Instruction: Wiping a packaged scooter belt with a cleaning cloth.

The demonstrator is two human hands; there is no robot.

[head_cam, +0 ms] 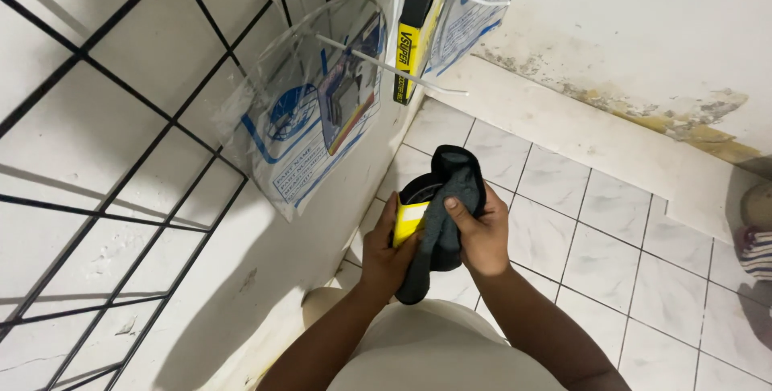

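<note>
At the centre of the frame, a black belt-like loop with a yellow label (412, 216) and a dark grey cloth (441, 230) draped over it are held above white floor tiles (563, 238). The left hand (384, 256) grips the yellow label side, fingers closed. The right hand (482, 238) presses the cloth, fingers curled around it. At upper left, clear plastic packets (314, 117) hang on a black wire grid (104, 141).

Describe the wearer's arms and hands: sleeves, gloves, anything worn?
Both forearms are bare up to the bottom edge of the picture, with no sleeves in view. The left hand and right hand wear no gloves. No watch, ring or band shows on either wrist. Below them is a pale, cream-coloured garment.
</note>
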